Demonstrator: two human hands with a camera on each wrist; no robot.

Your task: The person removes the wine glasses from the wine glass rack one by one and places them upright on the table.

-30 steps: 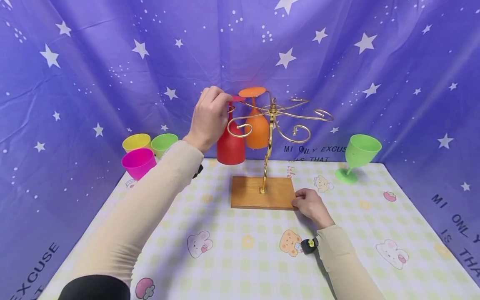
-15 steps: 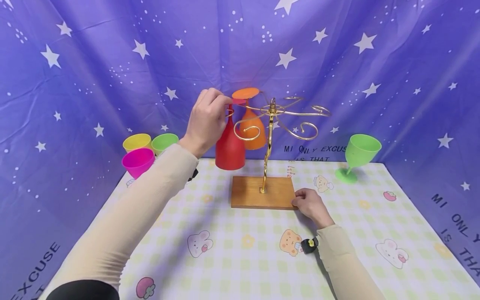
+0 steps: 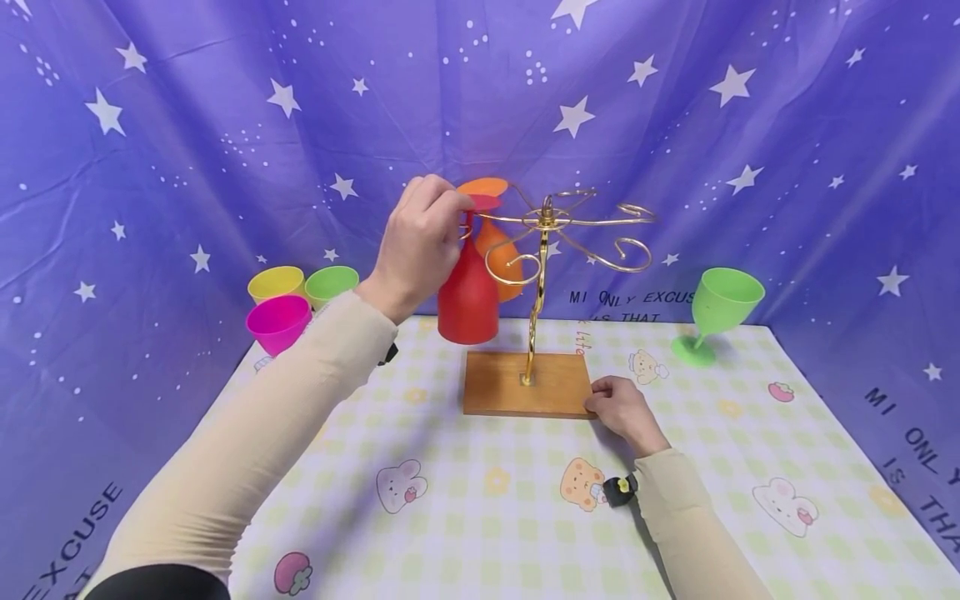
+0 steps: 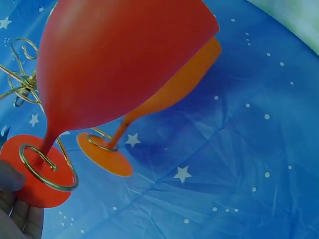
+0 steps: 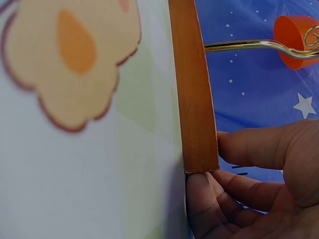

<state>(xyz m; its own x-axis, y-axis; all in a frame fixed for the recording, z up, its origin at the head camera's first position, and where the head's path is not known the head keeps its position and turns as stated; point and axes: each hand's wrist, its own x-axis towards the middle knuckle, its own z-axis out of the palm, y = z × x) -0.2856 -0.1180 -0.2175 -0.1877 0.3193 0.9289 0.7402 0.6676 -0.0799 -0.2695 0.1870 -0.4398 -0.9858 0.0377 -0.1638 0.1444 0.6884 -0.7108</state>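
My left hand pinches the foot of a red goblet, which hangs upside down. In the left wrist view its stem sits within a gold wire loop, with the thumb on the foot. Just behind it an orange goblet hangs inverted from another arm of the gold rack, partly hidden by the red one. My right hand grips the right front corner of the rack's wooden base. In the right wrist view the thumb lies over the base, fingers against its end.
Upright at the left back stand a yellow goblet, a green goblet and a magenta goblet, partly behind the left arm. Another green goblet stands at the right back. A starry purple curtain surrounds the checked tablecloth.
The rack's wire top has turned. The orange goblet has shifted left behind the red one, which hangs slightly lower in view. My right hand and the base have stayed put.
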